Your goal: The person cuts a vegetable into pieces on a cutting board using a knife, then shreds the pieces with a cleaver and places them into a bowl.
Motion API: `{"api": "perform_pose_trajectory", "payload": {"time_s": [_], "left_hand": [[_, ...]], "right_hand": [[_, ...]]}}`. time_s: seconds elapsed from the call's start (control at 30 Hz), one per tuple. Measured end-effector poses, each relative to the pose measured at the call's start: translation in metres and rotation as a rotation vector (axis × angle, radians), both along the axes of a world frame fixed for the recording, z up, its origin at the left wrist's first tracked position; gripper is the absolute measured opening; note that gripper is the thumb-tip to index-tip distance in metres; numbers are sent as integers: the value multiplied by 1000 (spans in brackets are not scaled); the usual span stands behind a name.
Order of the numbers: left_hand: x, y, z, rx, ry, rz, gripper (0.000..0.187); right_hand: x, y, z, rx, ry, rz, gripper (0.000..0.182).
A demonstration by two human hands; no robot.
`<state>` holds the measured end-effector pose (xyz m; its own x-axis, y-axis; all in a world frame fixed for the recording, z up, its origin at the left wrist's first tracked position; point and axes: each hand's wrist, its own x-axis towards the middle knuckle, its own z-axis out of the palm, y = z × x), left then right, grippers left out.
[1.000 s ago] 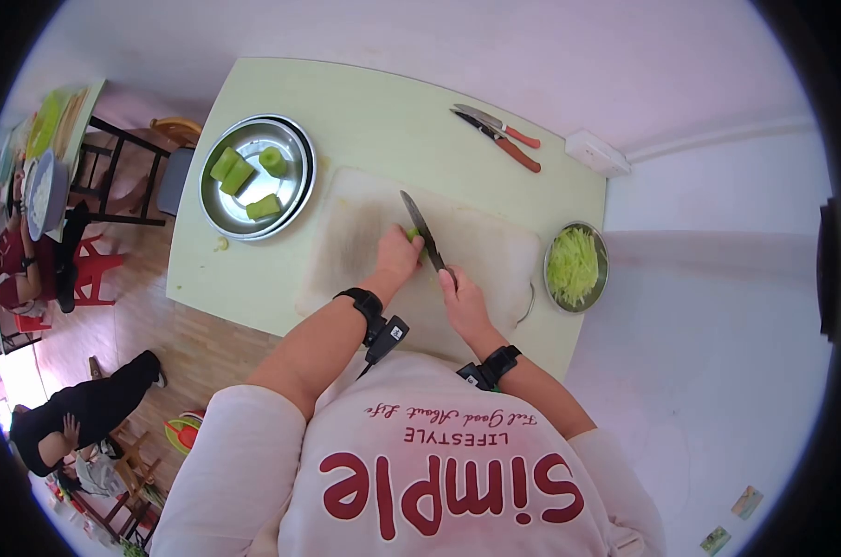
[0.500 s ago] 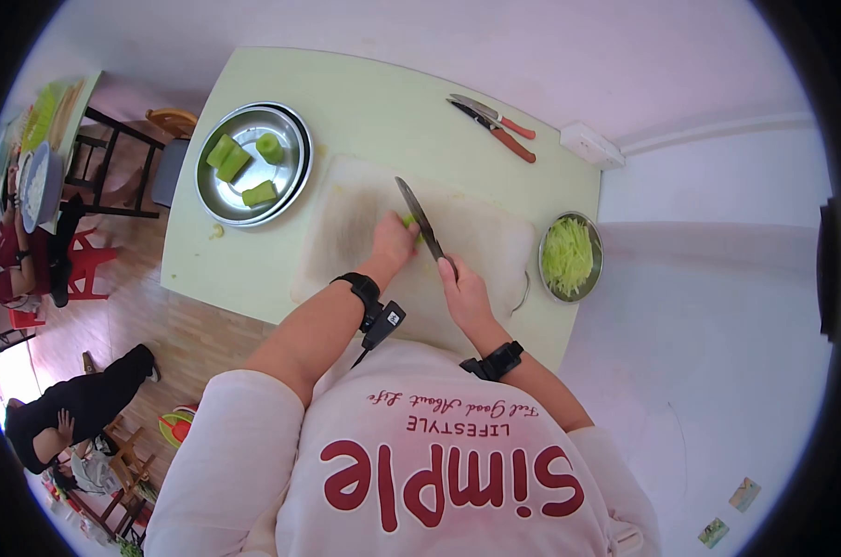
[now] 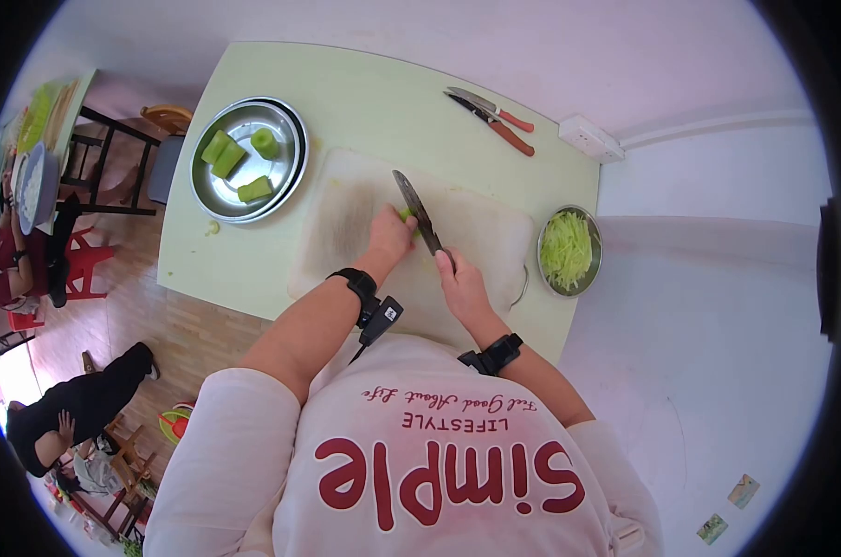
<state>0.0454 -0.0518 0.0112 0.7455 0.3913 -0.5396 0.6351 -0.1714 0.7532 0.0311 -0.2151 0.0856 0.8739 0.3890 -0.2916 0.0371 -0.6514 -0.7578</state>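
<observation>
On the white cutting board [image 3: 351, 176], my left hand [image 3: 390, 234] is closed around a small green vegetable piece [image 3: 406, 214], mostly hidden by fingers and blade. My right hand [image 3: 462, 286] grips the handle of a dark-bladed knife [image 3: 415, 206], its blade lying against the right side of that piece, tip away from me. A steel bowl [image 3: 200, 197] at the left holds several peeled green chunks [image 3: 229, 159]. To the right of the board, a smaller metal bowl [image 3: 543, 275] is filled with pale green shreds [image 3: 565, 248].
Two knives [image 3: 508, 135] with reddish handles lie near the table's far edge, beside a white socket box [image 3: 591, 139]. Small peel scraps [image 3: 213, 226] sit below the steel bowl. At the far left are another table, red stools [image 3: 86, 265] and people, one in black [image 3: 91, 399].
The view has shifted slightly, moving the table and bowls a little up and left in the picture. Both hands keep nearly the same place and hold.
</observation>
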Motion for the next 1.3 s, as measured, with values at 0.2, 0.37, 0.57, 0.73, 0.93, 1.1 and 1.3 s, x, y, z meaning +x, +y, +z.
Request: {"api": "perform_pose_trajectory", "payload": {"time_s": [0.2, 0.37, 0.57, 0.73, 0.93, 1.1, 1.3], "left_hand": [[0, 1, 7, 0, 8, -6, 23], [0, 1, 13, -16, 12, 3, 23], [0, 1, 0, 5, 1, -11, 23], [-1, 2, 2, -1, -28, -14, 25], [-4, 2, -13, 24, -70, -11, 27], [-3, 4, 2, -28, -30, 16, 30], [-2, 0, -10, 49, -44, -25, 22]], "right_hand": [[3, 0, 2, -6, 62, -11, 41], [5, 3, 1, 7, 102, -21, 39], [6, 4, -1, -6, 144, -31, 40], [7, 8, -14, 34, 98, -46, 40], [9, 6, -28, 24, 25, -11, 40], [9, 5, -17, 29, 132, -61, 40], [1, 2, 5, -28, 77, -37, 42]]}}
